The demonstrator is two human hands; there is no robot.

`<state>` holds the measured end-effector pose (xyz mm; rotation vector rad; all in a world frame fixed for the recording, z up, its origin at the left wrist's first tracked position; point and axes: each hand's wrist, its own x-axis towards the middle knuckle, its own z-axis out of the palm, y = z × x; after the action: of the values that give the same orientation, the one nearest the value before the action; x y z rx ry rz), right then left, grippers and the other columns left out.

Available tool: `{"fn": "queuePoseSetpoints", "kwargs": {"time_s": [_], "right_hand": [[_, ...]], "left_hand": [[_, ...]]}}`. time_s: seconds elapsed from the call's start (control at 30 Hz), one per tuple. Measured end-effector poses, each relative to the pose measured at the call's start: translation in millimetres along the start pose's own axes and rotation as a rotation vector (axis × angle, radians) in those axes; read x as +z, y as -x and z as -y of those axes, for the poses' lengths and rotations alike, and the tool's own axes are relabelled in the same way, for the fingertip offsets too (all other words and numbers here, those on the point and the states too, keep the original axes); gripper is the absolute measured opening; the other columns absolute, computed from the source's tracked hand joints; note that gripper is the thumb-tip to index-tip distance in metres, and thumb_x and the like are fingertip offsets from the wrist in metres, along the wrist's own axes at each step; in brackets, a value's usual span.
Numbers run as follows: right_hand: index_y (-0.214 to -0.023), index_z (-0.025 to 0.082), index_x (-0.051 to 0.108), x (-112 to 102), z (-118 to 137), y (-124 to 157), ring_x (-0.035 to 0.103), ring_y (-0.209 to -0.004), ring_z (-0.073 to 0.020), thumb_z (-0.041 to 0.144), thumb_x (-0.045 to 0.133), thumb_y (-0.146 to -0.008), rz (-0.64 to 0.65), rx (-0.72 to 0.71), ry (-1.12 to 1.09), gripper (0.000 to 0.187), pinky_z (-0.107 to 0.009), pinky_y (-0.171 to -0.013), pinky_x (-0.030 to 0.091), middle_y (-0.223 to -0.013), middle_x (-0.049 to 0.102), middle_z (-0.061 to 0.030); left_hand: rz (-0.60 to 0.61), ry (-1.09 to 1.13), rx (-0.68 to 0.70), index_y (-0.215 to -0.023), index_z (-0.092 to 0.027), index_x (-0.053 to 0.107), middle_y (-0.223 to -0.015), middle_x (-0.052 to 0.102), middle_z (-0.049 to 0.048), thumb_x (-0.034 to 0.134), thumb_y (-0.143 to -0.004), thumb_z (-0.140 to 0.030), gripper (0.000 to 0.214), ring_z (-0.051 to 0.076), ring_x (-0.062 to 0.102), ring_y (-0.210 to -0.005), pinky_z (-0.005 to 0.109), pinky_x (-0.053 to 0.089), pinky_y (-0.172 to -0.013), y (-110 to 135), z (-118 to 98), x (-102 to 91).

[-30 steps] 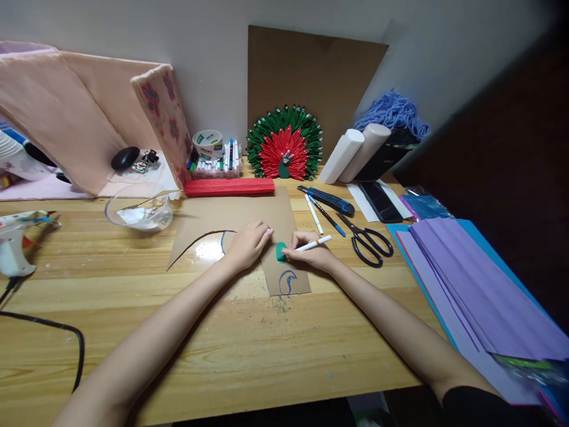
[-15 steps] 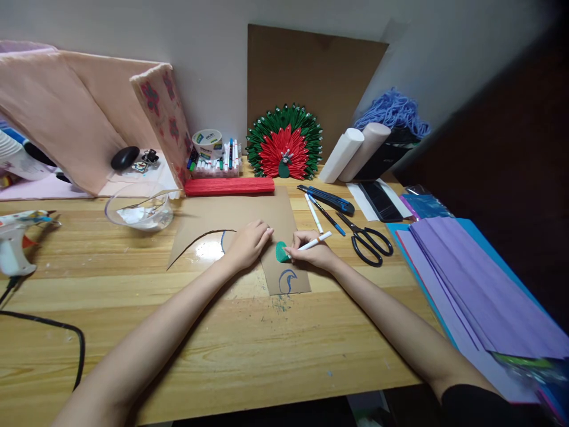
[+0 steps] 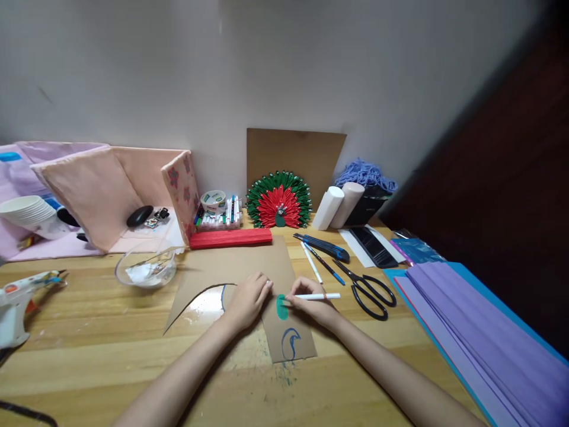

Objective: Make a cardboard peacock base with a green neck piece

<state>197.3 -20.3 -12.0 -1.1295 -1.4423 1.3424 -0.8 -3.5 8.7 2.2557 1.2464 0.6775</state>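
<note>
White marker; flat green-patched cardboard

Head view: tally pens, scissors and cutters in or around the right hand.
Pens: 3 (held white pen, loose white pen, blue-ended pen)
Scissors: 1
Cutter: 1
Total: 5

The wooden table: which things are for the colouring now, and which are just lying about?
In use:
white marker, in the right hand
cardboard, under the left hand
green patch

Seemingly just lying about:
black-handled scissors
utility knife
hot glue gun
red crepe paper
peacock craft
</note>
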Motion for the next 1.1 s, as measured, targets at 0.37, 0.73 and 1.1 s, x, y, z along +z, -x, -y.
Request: {"fn": "queuePoseSetpoints", "kwargs": {"time_s": [0.37,0.73,1.1], "right_hand": [[-0.059,0.02,0.04,5,-1,3,0.04,-0.049,-0.0089,0.044,0.064,-0.074,-0.076,-0.016,0.11,0.037,-0.021,-0.046,0.031,-0.054,0.043,0.0055],[-0.054,0.021,0.033,-4,-6,-4,0.034,-0.047,-0.009,0.028,0.057,-0.074,-0.113,-0.049,0.23,0.031,-0.022,-0.046,0.025,-0.05,0.036,0.0065],[-0.053,0.021,0.036,-1,-5,0,0.036,-0.046,-0.0095,0.03,0.056,-0.075,-0.117,-0.042,0.308,0.031,-0.023,-0.047,0.026,-0.047,0.038,0.0064]], "left_hand": [[0.02,-0.01,0.001,-0.078,-0.019,0.051,-0.083,0.053,0.004,0.023,-0.095,-0.036,0.037,0.017,0.05,-0.078,0.03,0.039,-0.071,0,1,0.7],[0.026,-0.016,0.012,-0.08,-0.019,0.053,-0.084,0.054,0.0037,0.026,-0.095,-0.035,0.035,0.017,0.052,-0.079,0.029,0.039,-0.073,-1,2,2.4],[0.021,-0.023,0.028,-0.078,-0.019,0.052,-0.082,0.053,0.0038,0.025,-0.095,-0.035,0.035,0.017,0.051,-0.079,0.029,0.04,-0.073,-2,3,3.5]]}}
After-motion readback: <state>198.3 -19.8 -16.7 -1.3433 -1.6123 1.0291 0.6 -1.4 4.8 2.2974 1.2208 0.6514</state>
